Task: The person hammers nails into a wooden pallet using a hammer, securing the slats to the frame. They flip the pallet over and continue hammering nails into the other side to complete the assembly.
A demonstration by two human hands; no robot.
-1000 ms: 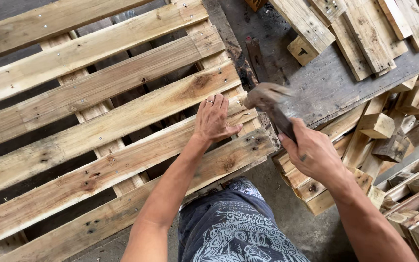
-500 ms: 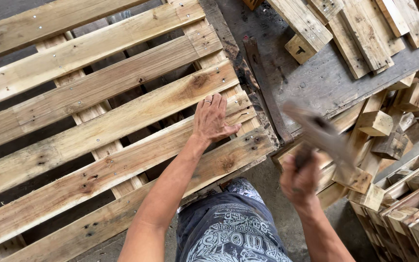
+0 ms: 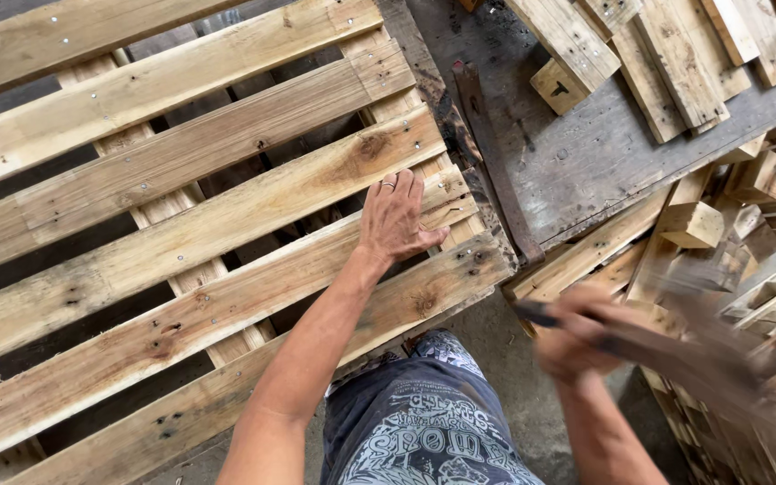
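Wooden pallet [image 3: 181, 224] filled most of my view, slats running slantwise, dark gaps between them, nail heads showing at the stringers. It lay tilted across my lap side, near corner just above my knee in patterned shorts [image 3: 424, 431]. My left hand [image 3: 397, 216] lay flat on the slats near the pallet's right end, fingers [image 3: 394, 184] spread and pressed down, thumb out to the side, a ring on one finger; I judged the palm was there to pin the boards so they would not jump. My right hand [image 3: 577, 337] was low and to the right, off the pallet, fingers closed round the handle of a hammer [image 3: 675, 355]; all of it was smeared by motion, so the head's shape I could not tell, only a dark bar reaching right from the fist. Beyond the pallet's end lay a grey weathered board [image 3: 604, 153] with a long rusty iron bar [image 3: 496, 171] resting along its left edge, just beside the corner I was holding. On the board's far side, loose slats [image 3: 666, 54] and a small block [image 3: 557, 87] were stacked. To the right, offcut blocks [image 3: 692, 224] and scrap wood crowded close around the hammer hand, leaving little room there.
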